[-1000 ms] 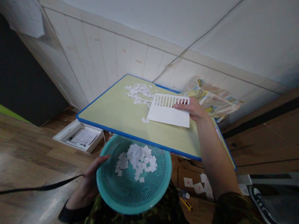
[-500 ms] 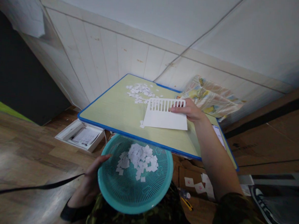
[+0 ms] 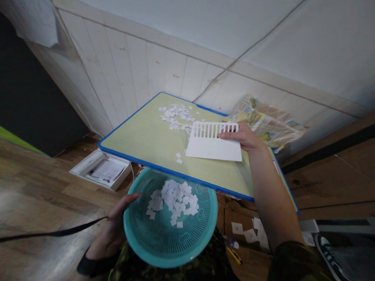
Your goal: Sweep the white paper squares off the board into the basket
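Observation:
My left hand [image 3: 117,218] grips the left rim of a round turquoise plastic basket [image 3: 166,255], thumb over the edge. Inside the basket lies a heap of small white paper squares [image 3: 174,196]. My right hand [image 3: 242,136] is closed on the slotted end of a flat white scraper [image 3: 215,148], held over a pale green table [image 3: 138,130] with a blue edge. More paper squares [image 3: 176,115] are scattered at the table's far side, partly hidden behind the scraper. A few loose ones lie just left of it. The basket is held below the table's near edge.
A patterned cloth [image 3: 263,119] lies at the table's back right, against the white panelled wall [image 3: 131,59]. On the floor at left is an open white box [image 3: 101,170]. A yellow cutter [image 3: 234,255] and white cards [image 3: 250,234] lie at lower right.
My right hand has moved the scraper slightly right and away from me, uncovering more of the loose squares at its left. The basket and my left hand stay nearly still.

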A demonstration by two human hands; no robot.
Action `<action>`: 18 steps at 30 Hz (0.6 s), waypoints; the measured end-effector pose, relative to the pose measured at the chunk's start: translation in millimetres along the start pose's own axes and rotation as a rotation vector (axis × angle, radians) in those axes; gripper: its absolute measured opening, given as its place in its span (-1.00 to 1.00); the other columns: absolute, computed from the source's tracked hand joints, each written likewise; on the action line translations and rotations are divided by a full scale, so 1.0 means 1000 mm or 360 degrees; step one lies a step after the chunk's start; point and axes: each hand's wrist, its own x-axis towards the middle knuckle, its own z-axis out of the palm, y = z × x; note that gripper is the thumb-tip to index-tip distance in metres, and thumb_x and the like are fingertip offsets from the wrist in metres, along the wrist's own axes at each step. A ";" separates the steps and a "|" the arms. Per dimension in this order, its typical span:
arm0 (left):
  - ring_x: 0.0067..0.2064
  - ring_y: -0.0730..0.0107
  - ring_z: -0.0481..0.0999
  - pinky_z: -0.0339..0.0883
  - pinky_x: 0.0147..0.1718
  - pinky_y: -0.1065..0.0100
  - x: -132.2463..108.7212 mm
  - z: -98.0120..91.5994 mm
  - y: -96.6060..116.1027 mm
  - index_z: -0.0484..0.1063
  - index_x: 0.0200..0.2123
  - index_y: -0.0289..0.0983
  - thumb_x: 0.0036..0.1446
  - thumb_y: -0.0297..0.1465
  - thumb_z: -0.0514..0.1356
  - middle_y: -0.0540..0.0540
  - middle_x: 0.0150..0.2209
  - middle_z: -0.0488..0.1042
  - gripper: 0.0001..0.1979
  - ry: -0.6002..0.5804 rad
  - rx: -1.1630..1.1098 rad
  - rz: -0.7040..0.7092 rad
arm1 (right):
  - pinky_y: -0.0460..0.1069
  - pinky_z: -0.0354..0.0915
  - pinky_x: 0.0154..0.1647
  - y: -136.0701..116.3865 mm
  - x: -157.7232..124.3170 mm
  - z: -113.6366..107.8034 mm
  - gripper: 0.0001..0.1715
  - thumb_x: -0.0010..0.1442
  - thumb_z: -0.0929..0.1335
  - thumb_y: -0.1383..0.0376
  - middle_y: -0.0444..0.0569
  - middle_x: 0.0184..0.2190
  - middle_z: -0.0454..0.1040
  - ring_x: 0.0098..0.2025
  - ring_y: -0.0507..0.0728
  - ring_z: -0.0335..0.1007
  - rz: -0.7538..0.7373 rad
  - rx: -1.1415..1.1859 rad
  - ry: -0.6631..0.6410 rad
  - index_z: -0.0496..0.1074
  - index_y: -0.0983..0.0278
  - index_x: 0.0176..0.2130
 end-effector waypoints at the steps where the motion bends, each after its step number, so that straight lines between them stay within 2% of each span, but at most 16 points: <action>1: -0.61 0.29 0.55 0.49 -0.60 0.37 0.000 0.000 0.000 0.58 -0.52 -0.35 0.01 -0.49 0.25 -0.10 -0.61 0.60 -0.88 0.0006 -0.0002 0.0004 | -0.06 0.29 -0.49 0.000 0.000 0.000 -0.62 -0.19 0.56 0.21 -0.01 -0.43 0.56 -0.47 0.07 0.43 0.0002 0.0020 0.0001 0.55 0.38 -0.35; 5: -0.64 0.29 0.53 0.48 -0.63 0.36 0.000 0.000 0.000 0.58 -0.55 -0.35 0.01 -0.48 0.24 -0.11 -0.62 0.59 -0.85 -0.0005 0.0002 -0.0012 | -0.07 0.29 -0.49 0.001 0.000 0.001 -0.62 -0.19 0.56 0.21 -0.01 -0.43 0.56 -0.48 0.06 0.43 -0.0009 0.0043 0.0062 0.55 0.38 -0.35; 11: -0.63 0.26 0.54 0.51 -0.59 0.33 0.000 -0.001 0.001 0.59 -0.54 -0.36 0.02 -0.48 0.24 -0.13 -0.61 0.60 -0.84 -0.0017 -0.0023 -0.0060 | -0.06 0.29 -0.51 -0.001 -0.002 0.004 -0.64 -0.17 0.56 0.23 0.00 -0.44 0.56 -0.48 0.07 0.42 0.0024 0.0021 -0.0095 0.54 0.38 -0.36; 18: -0.61 0.28 0.54 0.49 -0.59 0.36 -0.001 -0.002 -0.001 0.59 -0.54 -0.35 0.01 -0.47 0.25 -0.11 -0.60 0.60 -0.85 0.0006 0.0010 0.0022 | -0.05 0.32 -0.49 -0.001 -0.002 0.003 -0.64 -0.20 0.56 0.23 -0.02 -0.44 0.56 -0.47 0.07 0.44 0.0040 0.0059 -0.0086 0.54 0.36 -0.37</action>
